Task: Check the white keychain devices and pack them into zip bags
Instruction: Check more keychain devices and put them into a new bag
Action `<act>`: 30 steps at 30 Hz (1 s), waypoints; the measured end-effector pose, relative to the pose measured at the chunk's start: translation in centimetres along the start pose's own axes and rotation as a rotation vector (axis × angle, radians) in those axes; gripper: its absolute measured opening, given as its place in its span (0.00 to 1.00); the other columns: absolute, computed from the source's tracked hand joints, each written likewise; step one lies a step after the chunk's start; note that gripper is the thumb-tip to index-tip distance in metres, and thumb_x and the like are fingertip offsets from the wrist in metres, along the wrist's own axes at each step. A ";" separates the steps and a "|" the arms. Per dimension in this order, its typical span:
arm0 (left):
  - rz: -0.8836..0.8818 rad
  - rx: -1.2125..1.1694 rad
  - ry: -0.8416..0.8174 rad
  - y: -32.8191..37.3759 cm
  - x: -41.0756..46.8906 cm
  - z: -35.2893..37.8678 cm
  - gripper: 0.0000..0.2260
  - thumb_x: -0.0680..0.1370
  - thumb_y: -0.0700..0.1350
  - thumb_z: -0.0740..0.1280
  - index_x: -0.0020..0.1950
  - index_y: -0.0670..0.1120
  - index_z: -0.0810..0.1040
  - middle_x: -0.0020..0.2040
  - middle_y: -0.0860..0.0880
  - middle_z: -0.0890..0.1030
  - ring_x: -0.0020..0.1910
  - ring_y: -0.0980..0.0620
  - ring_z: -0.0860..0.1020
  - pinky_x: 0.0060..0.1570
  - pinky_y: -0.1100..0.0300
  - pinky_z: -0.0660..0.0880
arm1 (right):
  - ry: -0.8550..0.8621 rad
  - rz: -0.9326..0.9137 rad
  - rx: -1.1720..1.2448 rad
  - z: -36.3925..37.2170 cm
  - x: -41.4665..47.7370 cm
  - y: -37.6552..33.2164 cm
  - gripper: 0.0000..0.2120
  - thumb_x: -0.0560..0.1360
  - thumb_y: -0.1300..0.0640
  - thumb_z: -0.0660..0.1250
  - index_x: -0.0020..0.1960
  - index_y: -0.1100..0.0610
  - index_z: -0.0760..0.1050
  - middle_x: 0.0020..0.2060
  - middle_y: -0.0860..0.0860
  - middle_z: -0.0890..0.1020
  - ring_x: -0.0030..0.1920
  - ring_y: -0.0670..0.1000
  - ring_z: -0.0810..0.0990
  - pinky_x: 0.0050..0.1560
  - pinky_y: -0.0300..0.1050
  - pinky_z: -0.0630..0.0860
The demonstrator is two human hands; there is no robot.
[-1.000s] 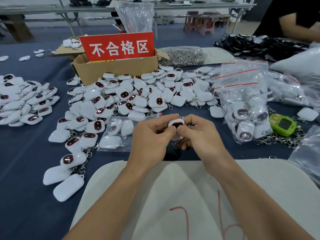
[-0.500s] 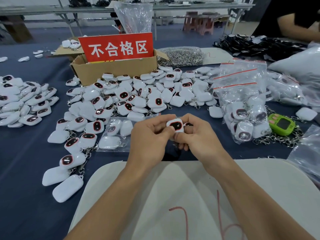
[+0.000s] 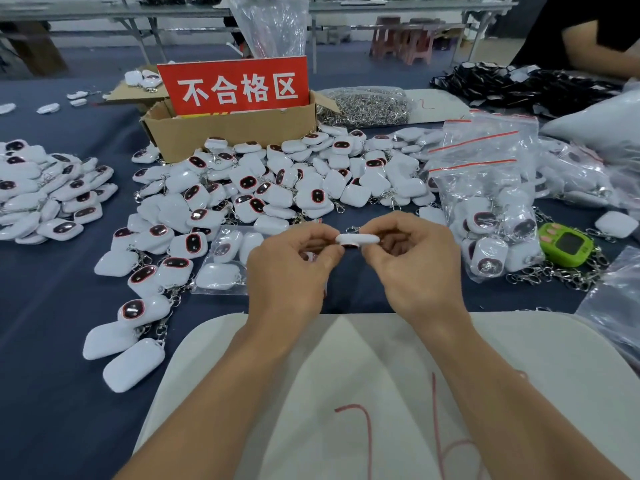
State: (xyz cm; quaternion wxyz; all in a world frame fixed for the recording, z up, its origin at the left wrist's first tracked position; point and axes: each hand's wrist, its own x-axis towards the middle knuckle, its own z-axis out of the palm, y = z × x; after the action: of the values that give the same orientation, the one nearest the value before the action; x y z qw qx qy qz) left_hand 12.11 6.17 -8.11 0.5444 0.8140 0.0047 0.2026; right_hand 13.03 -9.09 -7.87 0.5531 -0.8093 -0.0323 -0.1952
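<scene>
The left grip point(image 3: 291, 268) and the right grip point(image 3: 412, 268) are both clamped on one white keychain device point(image 3: 358, 239), thumbs and fingertips pinching its two ends, so it hangs in the air between them above the dark counter point(image 3: 52, 341). In the view from half a second back its dark, red-rimmed face looks up at the camera. Now it is rolled edge-on, with only the thin white side and a sliver of the rim showing, and a bit of metal clasp peeks out behind it. I judge this to be the check in mid-course: the face has had its look and the edge or back is getting one, so the piece is not yet cleared for packing. Just left of the grip a zip bag point(image 3: 225, 261) lies flat with a few devices inside. It is probably the one being filled, and the likely home for this piece if it passes. Beyond the grip spreads the big pile of loose devices point(image 3: 294, 181), and behind that is a cardboard box point(image 3: 228, 133) whose red sign point(image 3: 235, 86) marks the reject area. To the right of the grip sit fuller zip bags point(image 3: 485, 209) with red seals, and further right a green gadget point(image 3: 566, 244) lies among loose clasps. Nearer than the grip, under the forearms, is a pale sheet point(image 3: 346, 358) with red scrawl.
</scene>
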 end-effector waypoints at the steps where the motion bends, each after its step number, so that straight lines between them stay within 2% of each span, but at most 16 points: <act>1: 0.012 0.031 -0.006 0.0 -0.2 0.1 0.11 0.73 0.41 0.77 0.44 0.59 0.85 0.39 0.66 0.83 0.40 0.64 0.81 0.42 0.75 0.72 | 0.012 -0.018 -0.013 -0.1 0.0 0.0 0.11 0.70 0.63 0.76 0.42 0.46 0.85 0.34 0.46 0.83 0.33 0.45 0.78 0.37 0.39 0.76; 3: 0.060 0.072 -0.025 0.1 -0.5 0.3 0.13 0.73 0.41 0.77 0.48 0.60 0.85 0.42 0.68 0.82 0.41 0.65 0.79 0.44 0.75 0.70 | 0.005 -0.034 -0.010 -0.1 -0.2 -0.1 0.12 0.70 0.63 0.76 0.42 0.46 0.85 0.34 0.47 0.83 0.33 0.46 0.77 0.37 0.40 0.76; 6: 0.110 0.058 -0.047 0.2 -0.5 0.2 0.17 0.75 0.42 0.76 0.58 0.61 0.85 0.45 0.68 0.83 0.43 0.66 0.78 0.47 0.75 0.70 | -0.052 0.045 0.137 -0.1 -0.2 -0.4 0.11 0.69 0.63 0.76 0.42 0.46 0.85 0.35 0.49 0.85 0.36 0.54 0.82 0.38 0.49 0.80; 8: 0.144 0.083 -0.090 0.1 -0.4 -0.1 0.24 0.74 0.42 0.76 0.66 0.62 0.81 0.48 0.68 0.83 0.47 0.67 0.78 0.49 0.78 0.69 | -0.075 0.119 0.272 -0.2 0.0 -0.4 0.09 0.70 0.62 0.76 0.43 0.47 0.85 0.36 0.47 0.87 0.35 0.48 0.83 0.37 0.40 0.78; 10: 0.179 0.139 -0.132 0.1 -0.6 -0.1 0.27 0.72 0.41 0.76 0.67 0.64 0.80 0.49 0.73 0.81 0.46 0.65 0.77 0.48 0.79 0.68 | -0.109 0.189 0.323 -0.5 0.2 -0.3 0.08 0.70 0.60 0.74 0.47 0.50 0.85 0.32 0.45 0.85 0.31 0.43 0.79 0.34 0.33 0.74; 13: 0.161 0.138 -0.126 0.1 -0.8 0.2 0.20 0.72 0.50 0.78 0.63 0.64 0.83 0.45 0.76 0.79 0.47 0.67 0.77 0.48 0.76 0.68 | -0.143 0.262 0.330 -0.7 0.3 -0.1 0.05 0.75 0.60 0.71 0.48 0.51 0.84 0.30 0.48 0.82 0.28 0.44 0.75 0.31 0.34 0.72; 15: 0.147 0.128 -0.102 0.0 -0.7 0.3 0.12 0.74 0.55 0.76 0.57 0.62 0.85 0.41 0.69 0.81 0.44 0.65 0.78 0.45 0.73 0.69 | -0.152 0.258 0.338 -0.7 0.4 -0.4 0.07 0.77 0.57 0.68 0.43 0.53 0.84 0.30 0.48 0.82 0.29 0.45 0.75 0.30 0.34 0.72; 17: 0.176 0.167 -0.095 0.0 -0.5 0.3 0.05 0.78 0.57 0.72 0.49 0.58 0.85 0.34 0.61 0.79 0.36 0.60 0.75 0.37 0.67 0.67 | -0.197 0.220 0.323 -0.8 0.4 -0.5 0.10 0.76 0.52 0.67 0.40 0.53 0.83 0.32 0.49 0.82 0.31 0.46 0.74 0.32 0.35 0.72; 19: 0.161 0.161 -0.117 -0.2 -0.4 0.4 0.13 0.80 0.59 0.69 0.40 0.53 0.82 0.30 0.55 0.76 0.32 0.54 0.73 0.33 0.58 0.67 | -0.250 0.174 0.291 -0.9 0.3 -0.6 0.09 0.75 0.52 0.68 0.39 0.51 0.84 0.33 0.50 0.82 0.32 0.47 0.75 0.35 0.36 0.72; 21: 0.153 0.148 -0.123 -0.2 -0.3 0.3 0.19 0.81 0.60 0.68 0.36 0.50 0.78 0.30 0.51 0.76 0.32 0.51 0.73 0.33 0.54 0.68 | -0.259 0.155 0.262 -1.0 0.3 -0.5 0.10 0.77 0.53 0.69 0.38 0.53 0.83 0.32 0.51 0.82 0.32 0.48 0.75 0.36 0.36 0.72; 23: 0.143 0.100 -0.134 -0.1 -0.3 0.2 0.14 0.81 0.57 0.68 0.41 0.51 0.83 0.31 0.55 0.78 0.32 0.54 0.75 0.34 0.59 0.67 | -0.249 0.175 0.248 -0.9 0.3 -0.4 0.12 0.79 0.54 0.68 0.39 0.57 0.81 0.31 0.52 0.82 0.31 0.48 0.75 0.35 0.36 0.72; 24: 0.128 0.064 -0.144 0.0 -0.3 0.1 0.08 0.80 0.56 0.69 0.49 0.54 0.85 0.33 0.60 0.79 0.34 0.58 0.76 0.36 0.64 0.68 | -0.240 0.191 0.244 -0.7 0.2 -0.4 0.13 0.80 0.54 0.68 0.39 0.59 0.80 0.30 0.52 0.81 0.31 0.48 0.74 0.35 0.37 0.72; 25: 0.116 0.050 -0.148 0.2 -0.3 0.1 0.10 0.77 0.55 0.72 0.57 0.57 0.85 0.37 0.65 0.80 0.37 0.61 0.77 0.39 0.69 0.69 | -0.225 0.211 0.251 -0.5 0.1 -0.3 0.15 0.81 0.54 0.67 0.39 0.61 0.79 0.29 0.52 0.80 0.30 0.48 0.74 0.34 0.38 0.71; 26: 0.120 0.039 -0.153 0.1 -0.3 0.0 0.18 0.73 0.55 0.75 0.62 0.60 0.83 0.42 0.68 0.81 0.41 0.64 0.78 0.43 0.72 0.70 | -0.207 0.235 0.273 -0.4 0.1 -0.2 0.16 0.81 0.55 0.66 0.38 0.62 0.78 0.28 0.52 0.79 0.29 0.48 0.73 0.33 0.39 0.71; 28: 0.168 0.044 -0.178 -0.2 -0.4 -0.3 0.27 0.66 0.52 0.79 0.64 0.62 0.81 0.49 0.71 0.81 0.45 0.68 0.78 0.47 0.76 0.69 | -0.184 0.279 0.308 -0.3 0.0 -0.2 0.16 0.82 0.54 0.66 0.39 0.64 0.78 0.28 0.52 0.78 0.28 0.48 0.72 0.32 0.39 0.71; 30: 0.168 0.012 -0.191 -0.4 -0.4 -0.6 0.26 0.65 0.49 0.81 0.62 0.63 0.83 0.50 0.72 0.82 0.43 0.70 0.77 0.46 0.77 0.69 | -0.185 0.276 0.242 -0.2 -0.1 0.0 0.16 0.81 0.52 0.66 0.39 0.60 0.80 0.27 0.51 0.79 0.28 0.48 0.72 0.33 0.40 0.70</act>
State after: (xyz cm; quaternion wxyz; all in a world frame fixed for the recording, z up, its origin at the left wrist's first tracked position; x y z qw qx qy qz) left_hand 11.63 6.81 -8.36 0.5187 0.8303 -0.1140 0.1689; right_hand 12.89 -9.20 -7.84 0.6623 -0.7483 0.0049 -0.0371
